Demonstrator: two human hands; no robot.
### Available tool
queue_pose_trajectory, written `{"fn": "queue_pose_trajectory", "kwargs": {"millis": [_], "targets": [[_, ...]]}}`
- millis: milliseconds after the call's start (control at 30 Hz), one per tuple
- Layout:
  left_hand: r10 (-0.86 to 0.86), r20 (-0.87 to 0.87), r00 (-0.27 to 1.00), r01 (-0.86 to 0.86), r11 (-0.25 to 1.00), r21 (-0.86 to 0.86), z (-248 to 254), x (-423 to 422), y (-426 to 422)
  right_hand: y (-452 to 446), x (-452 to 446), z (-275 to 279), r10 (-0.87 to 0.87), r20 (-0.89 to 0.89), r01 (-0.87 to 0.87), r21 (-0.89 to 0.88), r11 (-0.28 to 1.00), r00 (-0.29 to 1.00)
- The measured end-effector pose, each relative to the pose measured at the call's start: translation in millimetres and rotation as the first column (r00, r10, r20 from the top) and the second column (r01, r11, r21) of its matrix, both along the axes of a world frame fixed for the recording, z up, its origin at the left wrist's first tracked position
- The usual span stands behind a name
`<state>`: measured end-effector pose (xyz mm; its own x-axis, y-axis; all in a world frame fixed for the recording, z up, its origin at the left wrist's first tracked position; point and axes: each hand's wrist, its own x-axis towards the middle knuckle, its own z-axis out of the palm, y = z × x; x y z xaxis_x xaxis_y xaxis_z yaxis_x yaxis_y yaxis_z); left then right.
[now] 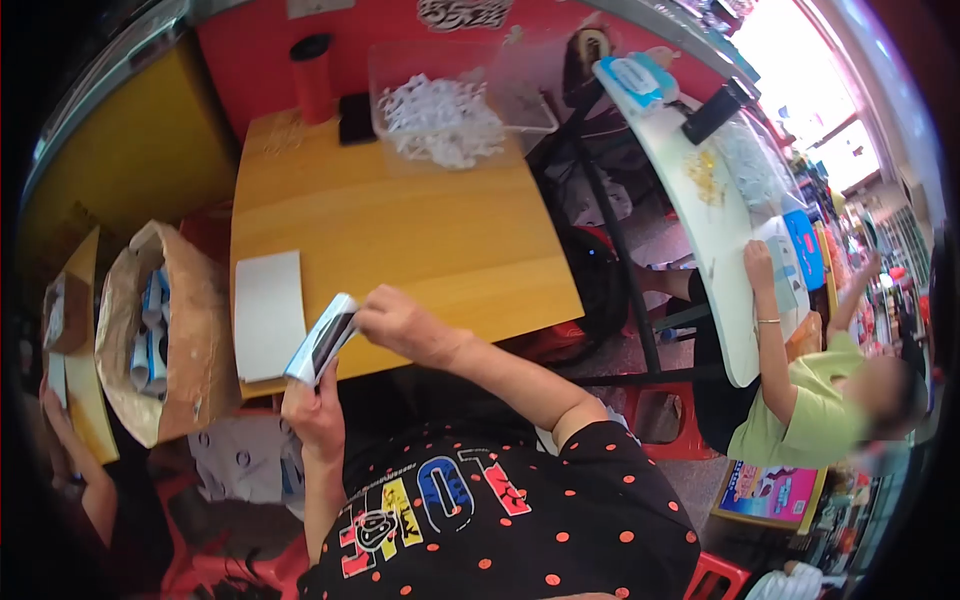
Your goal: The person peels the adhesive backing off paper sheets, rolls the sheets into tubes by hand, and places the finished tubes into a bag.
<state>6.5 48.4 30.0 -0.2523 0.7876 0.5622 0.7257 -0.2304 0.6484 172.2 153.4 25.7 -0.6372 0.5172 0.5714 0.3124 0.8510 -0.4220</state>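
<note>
My left hand point(316, 412) grips the lower end of a rolled sheet of printed paper point(322, 340), white and light blue with a dark picture. The roll is tilted over the near left edge of the wooden table point(420, 240). At its upper end, my right hand point(405, 326) has its fingers bent together against the paper's edge. Just left of the roll lies a stack of white sheets point(268, 315). Further left, a large brown paper bag point(200, 350) stands with several similar rolls point(150, 340) inside.
A clear plastic bin of small white pieces point(440, 120) sits at the table's back, beside a red tumbler point(312, 85) and a dark flat object point(357, 120). A co-worker in green point(800, 410) sits by a white table point(690, 200) at right. Another person's arm point(85, 470) shows at far left.
</note>
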Motion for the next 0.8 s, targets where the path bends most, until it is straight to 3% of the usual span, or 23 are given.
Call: {"fn": "queue_pose_trajectory", "kwargs": {"millis": [33,267,433,500,567,800], "targets": [[0.002,-0.009,1.000,-0.002,1.000,-0.021,-2.1,-1.3,-1.6,0.4,-2.2,-3.3,0.001,-0.077,-0.002,-0.011,1.000,0.997],[-0.031,-0.026,0.999,0.032,0.998,0.048,2.4,0.4,-2.5,-4.0,-1.2,-1.1,-0.016,-0.079,0.003,-0.168,0.986,0.997],[-0.044,-0.060,0.997,0.049,0.995,0.087,6.7,2.1,-2.0,-7.9,0.1,-0.3,-0.042,-0.043,0.033,-0.200,0.979,0.998],[-0.036,-0.065,0.997,0.041,0.996,0.083,6.2,3.2,-2.9,-8.8,-1.1,0.8,-0.038,-0.052,0.026,-0.216,0.976,0.998],[-0.046,-0.077,0.996,0.053,0.994,0.096,6.3,3.5,-2.9,-8.1,-2.8,3.1,-0.066,-0.123,0.052,-0.117,0.992,0.990],[-0.064,-0.067,0.996,0.071,0.993,0.100,3.1,3.3,-2.2,-9.3,0.8,-5.3,-0.069,-0.141,0.044,-0.172,0.984,0.988]]}}
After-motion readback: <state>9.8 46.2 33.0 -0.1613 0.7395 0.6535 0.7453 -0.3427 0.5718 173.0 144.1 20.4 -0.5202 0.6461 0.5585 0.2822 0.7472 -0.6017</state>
